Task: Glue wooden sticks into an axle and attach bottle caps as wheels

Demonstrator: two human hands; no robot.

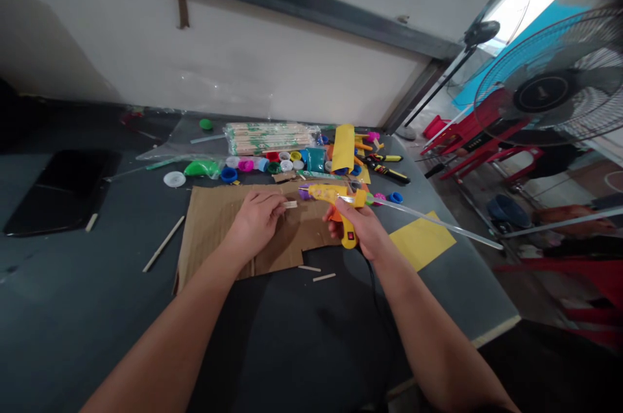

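Note:
My right hand point(360, 225) is wrapped round the handle of a yellow glue gun point(331, 193), its nozzle pointing left. A long clear glue stick point(438, 221) sticks out of the gun's back end. My left hand point(257, 218) is closed on short pale wooden sticks point(289, 204), whose ends show at the fingertips, a little left of the nozzle. Both hands are over a piece of brown cardboard point(209, 218) on the dark table. Two short stick pieces point(324, 277) lie just in front of the cardboard.
Behind the cardboard are colourful bottle caps point(285, 165), a plastic-wrapped bundle of sticks point(272, 138) and black-yellow pliers point(389, 171). A black phone point(61, 189) lies at left, a yellow sheet point(423, 241) at right. A fan point(545, 91) stands beyond the table.

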